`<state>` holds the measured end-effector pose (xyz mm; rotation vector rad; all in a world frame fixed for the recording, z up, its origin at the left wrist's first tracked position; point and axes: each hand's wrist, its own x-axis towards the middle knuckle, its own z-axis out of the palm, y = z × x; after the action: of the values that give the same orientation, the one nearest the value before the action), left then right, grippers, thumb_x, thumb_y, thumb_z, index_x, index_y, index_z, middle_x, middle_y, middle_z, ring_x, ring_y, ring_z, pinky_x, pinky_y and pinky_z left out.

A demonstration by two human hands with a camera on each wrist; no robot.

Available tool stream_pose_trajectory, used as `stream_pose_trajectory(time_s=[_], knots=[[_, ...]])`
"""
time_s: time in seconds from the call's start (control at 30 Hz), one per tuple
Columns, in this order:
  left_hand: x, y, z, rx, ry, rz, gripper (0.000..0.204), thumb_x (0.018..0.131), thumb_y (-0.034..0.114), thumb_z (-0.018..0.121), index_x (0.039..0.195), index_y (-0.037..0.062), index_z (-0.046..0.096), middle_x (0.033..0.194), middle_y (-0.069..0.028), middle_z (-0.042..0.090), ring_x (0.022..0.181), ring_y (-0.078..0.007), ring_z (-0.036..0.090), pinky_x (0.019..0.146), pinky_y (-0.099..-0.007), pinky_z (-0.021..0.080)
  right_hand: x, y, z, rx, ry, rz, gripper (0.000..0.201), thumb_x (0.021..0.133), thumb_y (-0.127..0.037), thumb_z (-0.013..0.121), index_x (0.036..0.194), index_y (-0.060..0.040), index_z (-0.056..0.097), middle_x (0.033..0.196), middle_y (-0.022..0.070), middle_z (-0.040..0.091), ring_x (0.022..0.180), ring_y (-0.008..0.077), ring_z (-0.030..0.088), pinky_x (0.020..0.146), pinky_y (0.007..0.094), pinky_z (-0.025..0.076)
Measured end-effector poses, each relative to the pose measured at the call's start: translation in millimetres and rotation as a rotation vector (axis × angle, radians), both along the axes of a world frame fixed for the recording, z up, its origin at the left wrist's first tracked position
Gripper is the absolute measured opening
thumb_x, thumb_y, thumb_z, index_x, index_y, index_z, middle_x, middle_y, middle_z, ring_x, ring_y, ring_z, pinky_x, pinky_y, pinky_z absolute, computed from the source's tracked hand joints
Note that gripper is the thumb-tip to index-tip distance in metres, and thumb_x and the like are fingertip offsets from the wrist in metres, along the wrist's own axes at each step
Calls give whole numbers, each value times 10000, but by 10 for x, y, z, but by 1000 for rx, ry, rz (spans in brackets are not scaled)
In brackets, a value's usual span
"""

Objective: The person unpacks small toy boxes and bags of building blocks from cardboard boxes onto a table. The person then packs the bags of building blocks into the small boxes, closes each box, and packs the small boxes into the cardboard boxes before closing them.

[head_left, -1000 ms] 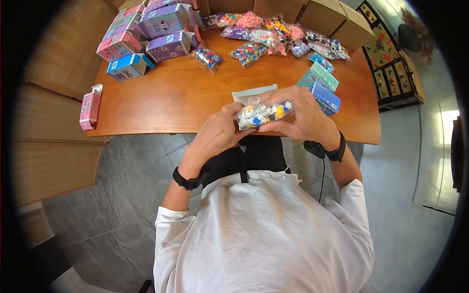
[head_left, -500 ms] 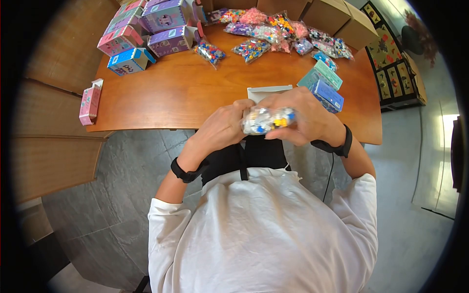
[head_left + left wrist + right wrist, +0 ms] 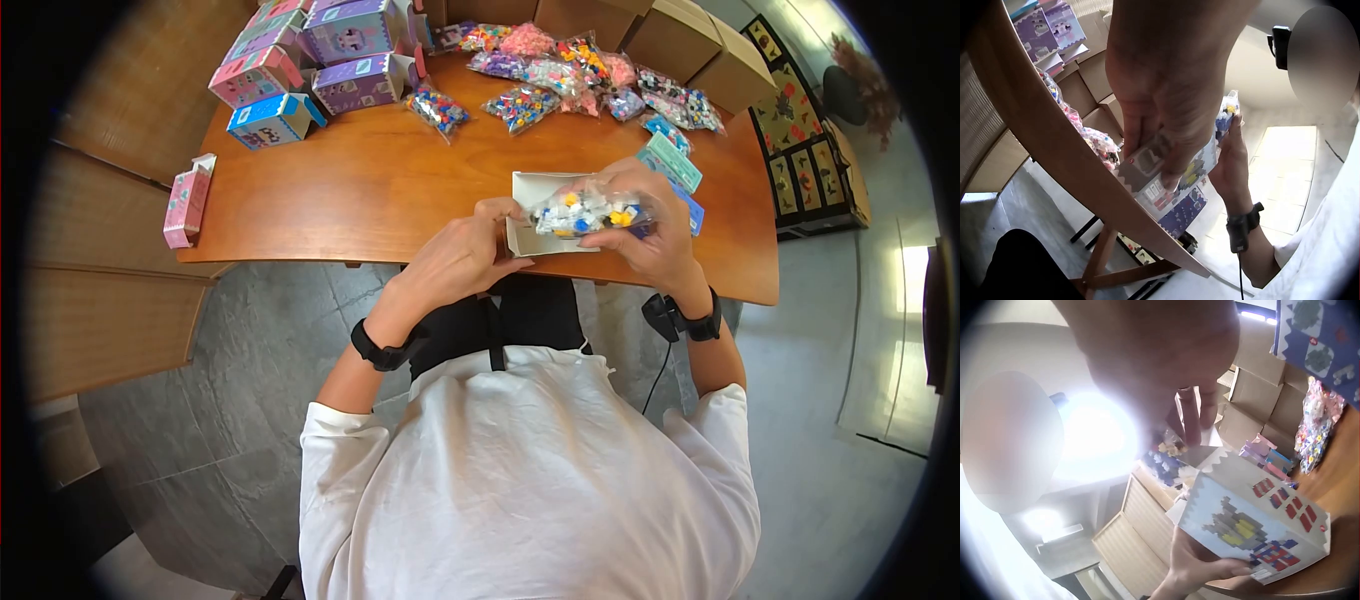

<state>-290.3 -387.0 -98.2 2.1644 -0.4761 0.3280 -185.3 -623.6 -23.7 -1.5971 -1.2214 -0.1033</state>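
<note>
My left hand point(image 3: 462, 255) grips the left end of a small open box point(image 3: 535, 184), white inside. In the right wrist view the printed box point(image 3: 1235, 525) shows a grey and yellow brick figure on its side, with the left thumb across its lower part. My right hand point(image 3: 662, 245) holds a clear bag of small building bricks point(image 3: 582, 214), white, yellow and blue, over the box opening. The thumb lies along the bag's near side, and the other fingers are partly hidden behind it. The left wrist view shows the bag point(image 3: 1227, 115) at the box's far end.
Teal box point(image 3: 672, 160) and blue box point(image 3: 694, 210) lie right of my right hand. Several bags of bricks point(image 3: 555, 75) are heaped at the back before brown cartons point(image 3: 670, 40). Printed boxes point(image 3: 350, 35) stack at the back left; a pink box point(image 3: 188, 203) stands at the left edge.
The box has tipped so its white inside now shows from above. The bag has moved right and slightly up in my right hand, and lies over the opening.
</note>
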Motion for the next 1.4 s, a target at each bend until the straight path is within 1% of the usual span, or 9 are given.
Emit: stream_pose_trajectory(time_s=[0.13,0.27,0.4,0.5,0.63,0.8,1.03,1.17,1.4], knots=[[1,2,-42,59,-34,44,721,844,149,877,1276,67,306,985,-216,646,874,-367,724,699,-427,578,12,14,39,-169,-100,-5,431,762,-84,880,1130,-20,665,1110,108,706,1022,283,654,843,365,550],[1,-14,-68,-99,-87,12,634,881,156,820,1267,34,332,868,-228,715,851,-447,716,702,-493,554,4,-74,-29,-220,-49,-47,441,754,-63,870,1147,-42,669,1098,97,705,1074,280,628,863,361,543],[-16,-19,4,-61,59,9,639,880,150,819,1282,44,332,934,-246,707,916,-462,709,737,-491,563,24,-124,123,-399,-162,-31,456,784,-95,858,1183,-56,642,1224,106,679,1107,277,605,935,371,501],[-23,-25,-33,-12,55,22,716,874,112,827,1354,55,298,1058,-254,670,1009,-431,704,823,-462,571,-102,-54,204,-413,-274,-130,457,861,-133,809,1268,-49,620,1317,120,609,1075,259,620,838,333,539],[-11,-50,21,15,-125,91,842,857,24,827,1466,61,246,1272,-244,598,1185,-390,660,972,-441,554,-243,-31,-170,-131,206,-248,495,949,-125,737,1392,-35,537,1393,118,559,971,166,616,775,281,517],[23,-54,-194,-137,-299,141,698,851,24,800,1423,61,403,1347,-231,571,1077,-428,672,890,-453,567,-356,140,-428,-29,519,-260,545,958,-79,718,1465,-60,521,1290,73,611,793,61,528,647,197,440],[51,16,-39,-41,-280,177,353,889,24,751,1208,-3,602,1284,-204,623,1096,-423,665,909,-439,563,-296,273,-411,10,167,-253,371,977,-120,702,1345,-91,667,1231,78,610,844,110,565,726,252,486],[82,36,-118,-59,-274,154,398,892,18,754,1244,-1,568,1294,-211,622,1113,-404,669,925,-431,561,-281,302,-506,10,99,-301,283,1020,-160,645,1279,-90,735,1246,85,616,909,144,596,778,272,498],[122,-21,-277,-491,-313,128,485,877,-12,773,1289,30,519,1338,-240,614,1190,-400,650,955,-448,562,-237,257,-472,-27,165,-259,304,989,-107,671,1282,-126,752,1223,91,610,875,168,598,790,295,509]])
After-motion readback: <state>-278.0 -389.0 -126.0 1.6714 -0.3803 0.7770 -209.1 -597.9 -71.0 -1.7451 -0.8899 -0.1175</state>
